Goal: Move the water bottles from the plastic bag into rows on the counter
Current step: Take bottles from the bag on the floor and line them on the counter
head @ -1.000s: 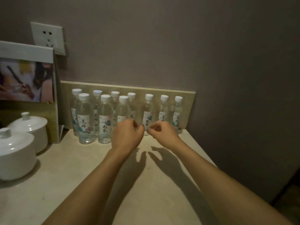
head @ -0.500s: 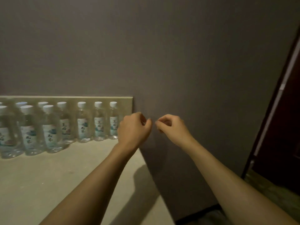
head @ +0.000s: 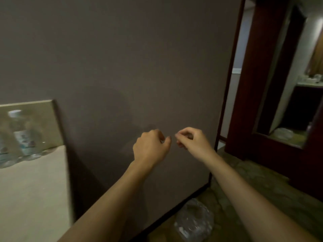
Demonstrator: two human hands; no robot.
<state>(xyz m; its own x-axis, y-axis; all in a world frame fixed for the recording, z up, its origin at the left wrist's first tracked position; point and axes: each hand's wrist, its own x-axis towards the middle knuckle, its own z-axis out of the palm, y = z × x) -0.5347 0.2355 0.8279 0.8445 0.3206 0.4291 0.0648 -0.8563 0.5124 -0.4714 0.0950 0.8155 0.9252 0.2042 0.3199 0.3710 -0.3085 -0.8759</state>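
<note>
Both hands raised in front of a plain grey wall point(head: 131, 67), well clear of the worktop point(head: 31, 189). Left hand point(head: 151, 147): fingers curled loosely inward, thumb tip out toward the other hand, nothing held. Right hand point(head: 192, 141): fingers bent, thumb and forefinger drawn close together as in a pinch, nothing visible between them. The two hands sit near each other, fingertips apart by a small gap.

Water bottles point(head: 21, 137) stand upright at the far left, at the back of the worktop against a low beige upstand point(head: 35, 109); white cap and pale label show on the clearest one (the rest are blurred and cut by the frame edge, so no count possible).

On the floor point(head: 262, 186) at the foot of the wall, below and between the forearms, lies a crumpled clear plastic bag point(head: 194, 222); it looks to hold bottles, though the blur makes that uncertain.

Right of the wall edge, a dark red door frame point(head: 244, 102)
</note>
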